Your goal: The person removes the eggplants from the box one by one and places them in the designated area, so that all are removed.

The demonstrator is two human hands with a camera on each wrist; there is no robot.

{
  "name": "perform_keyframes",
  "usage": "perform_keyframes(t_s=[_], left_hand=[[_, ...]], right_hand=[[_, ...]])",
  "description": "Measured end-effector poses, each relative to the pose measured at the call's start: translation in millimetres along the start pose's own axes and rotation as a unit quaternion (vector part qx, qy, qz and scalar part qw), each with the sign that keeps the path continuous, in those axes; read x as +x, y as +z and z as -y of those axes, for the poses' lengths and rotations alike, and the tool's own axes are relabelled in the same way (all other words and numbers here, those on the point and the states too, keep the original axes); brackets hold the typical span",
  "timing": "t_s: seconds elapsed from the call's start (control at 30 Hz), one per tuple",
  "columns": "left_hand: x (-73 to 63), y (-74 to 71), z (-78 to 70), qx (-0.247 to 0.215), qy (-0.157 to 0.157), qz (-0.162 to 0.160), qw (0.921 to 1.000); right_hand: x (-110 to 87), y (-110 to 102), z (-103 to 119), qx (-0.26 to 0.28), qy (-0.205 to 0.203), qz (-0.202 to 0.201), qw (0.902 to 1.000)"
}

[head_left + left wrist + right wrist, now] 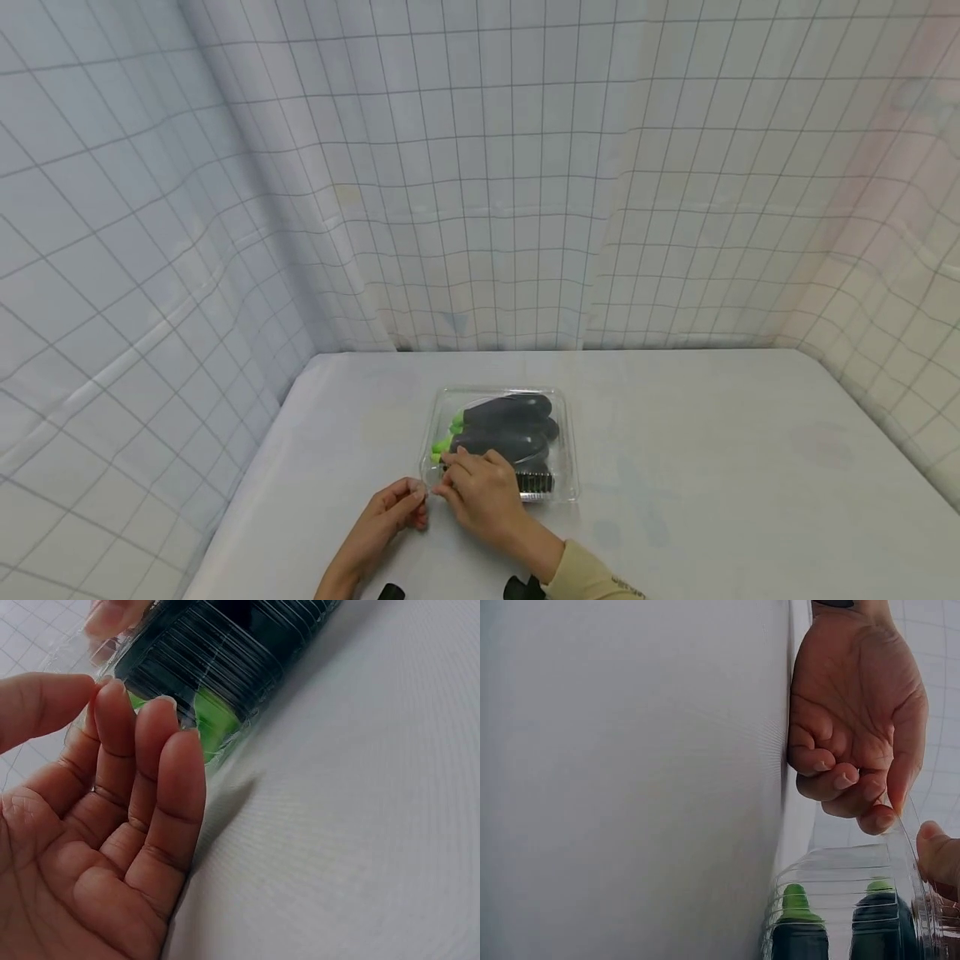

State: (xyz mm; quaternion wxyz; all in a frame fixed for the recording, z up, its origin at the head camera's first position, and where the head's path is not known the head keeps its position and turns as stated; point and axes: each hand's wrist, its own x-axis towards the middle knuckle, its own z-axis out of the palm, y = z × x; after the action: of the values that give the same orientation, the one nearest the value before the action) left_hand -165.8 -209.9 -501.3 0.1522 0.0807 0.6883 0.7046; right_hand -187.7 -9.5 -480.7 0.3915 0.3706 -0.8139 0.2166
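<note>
A clear plastic box (570,454) holds several dark eggplants (504,442) with bright green stems. My left hand (390,515) is at its near left corner, thumb and index finger pinching the thin clear edge. In the right wrist view the same left hand (855,724) shows its other fingers curled in toward the palm. My right hand (486,498) reaches across the box's near left part, fingers bent over the top and thumb by the corner. Its thumb (937,859) lies along the rim in the right wrist view. The right hand hides part of the eggplants.
The box stands on a white-covered table (697,467), with tabletop on both sides of it. Grid-patterned white curtains (480,183) enclose the back and sides. A black strip with ridges (534,482) shows at the box's near side. Dark wrist devices (522,588) appear at the bottom.
</note>
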Motion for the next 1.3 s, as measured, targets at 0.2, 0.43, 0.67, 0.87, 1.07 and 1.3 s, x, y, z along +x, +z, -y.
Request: perform_keyframes(t_s=[0.2,0.43,0.67,0.87,1.07,1.3], left_hand=[[-0.4,-0.4,-0.8,0.001,0.011,0.005,0.9999],[0.1,0.0,-0.8,0.003,0.014,0.000,0.9999],[0.1,1.8,-2.2,0.001,0.010,-0.014,0.9998],[-0.7,2.5,-1.8,0.000,-0.002,-0.028,0.9996],[-1.0,3.3,-1.2,-0.004,-0.005,-0.033,0.9994],[1.3,2.0,1.1,-0.004,-0.015,-0.036,0.9992]], right_hand=[[-0.8,-1,-1,0.004,-0.003,0.004,1.0000],[-2.0,-9,-5,0.037,-0.020,0.024,0.9988],[-4.2,-24,-14,0.062,-0.075,0.032,0.9947],[-10.1,-37,-23,0.050,-0.092,0.046,0.9934],[-19.2,-49,-36,0.037,-0.095,0.067,0.9926],[-28.2,-62,-51,0.040,-0.107,0.052,0.9921]])
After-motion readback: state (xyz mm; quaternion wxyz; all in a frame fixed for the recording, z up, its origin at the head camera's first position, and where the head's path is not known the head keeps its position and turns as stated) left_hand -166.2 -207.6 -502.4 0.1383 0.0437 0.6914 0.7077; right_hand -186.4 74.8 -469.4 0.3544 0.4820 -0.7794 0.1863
